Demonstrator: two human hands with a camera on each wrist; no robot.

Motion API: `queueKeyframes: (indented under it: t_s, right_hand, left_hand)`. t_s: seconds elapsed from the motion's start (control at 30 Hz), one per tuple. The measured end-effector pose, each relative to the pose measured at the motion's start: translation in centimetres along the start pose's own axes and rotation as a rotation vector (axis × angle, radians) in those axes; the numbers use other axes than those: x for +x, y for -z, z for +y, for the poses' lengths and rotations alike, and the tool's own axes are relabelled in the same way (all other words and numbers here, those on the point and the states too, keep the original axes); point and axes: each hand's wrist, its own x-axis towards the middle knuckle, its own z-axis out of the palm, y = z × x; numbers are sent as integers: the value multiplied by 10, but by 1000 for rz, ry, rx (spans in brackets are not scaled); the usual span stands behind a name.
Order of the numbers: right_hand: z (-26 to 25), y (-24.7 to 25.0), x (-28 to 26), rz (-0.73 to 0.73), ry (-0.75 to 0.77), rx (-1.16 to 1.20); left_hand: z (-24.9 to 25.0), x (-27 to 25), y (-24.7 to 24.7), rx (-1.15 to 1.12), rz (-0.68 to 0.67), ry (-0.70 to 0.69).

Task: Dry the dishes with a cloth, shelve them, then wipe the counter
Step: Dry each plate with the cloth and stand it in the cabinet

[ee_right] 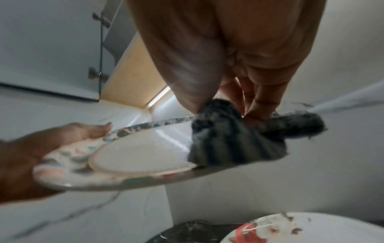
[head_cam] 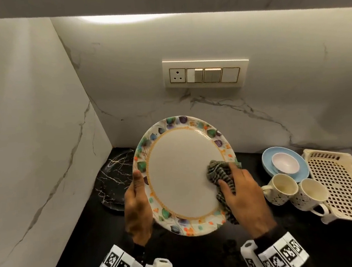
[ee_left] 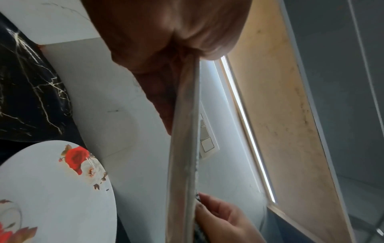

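A large white plate (head_cam: 179,176) with a coloured leaf border is held tilted above the black counter (head_cam: 203,253). My left hand (head_cam: 137,203) grips its left rim, thumb on the front face. My right hand (head_cam: 241,196) holds a dark striped cloth (head_cam: 219,172) bunched against the plate's right side. In the right wrist view the cloth (ee_right: 234,138) sits on the plate (ee_right: 137,152). The left wrist view shows the plate (ee_left: 185,148) edge-on.
A black marbled plate (head_cam: 112,178) lies in the left corner by the wall. At the right stand a blue saucer (head_cam: 303,172) with a small bowl (head_cam: 285,162), two cream mugs (head_cam: 282,188) (head_cam: 312,193) and a cream rack (head_cam: 343,184). A rose-patterned plate (ee_left: 51,197) lies below.
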Motion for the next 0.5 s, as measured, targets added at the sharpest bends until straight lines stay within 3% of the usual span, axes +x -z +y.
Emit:
queueKeyframes:
  t_s: [0.07, 0.17, 0.27, 0.37, 0.5]
  right_hand:
    - [-15, -1, -10, -35, 52, 69]
    - [-52, -20, -46, -185, 323, 204]
    - [-70, -39, -66, -240, 570, 72]
    - [-60, -22, -45, -174, 481, 93]
    - [-19, 15, 2, 91, 169, 144]
  left_hand:
    - [2, 2, -1, 6, 17, -17]
    - [11, 1, -8, 25, 12, -22]
    - [18, -9, -15, 76, -66, -19]
    - [19, -9, -12, 49, -45, -42]
    - [18, -5, -4, 33, -33, -76]
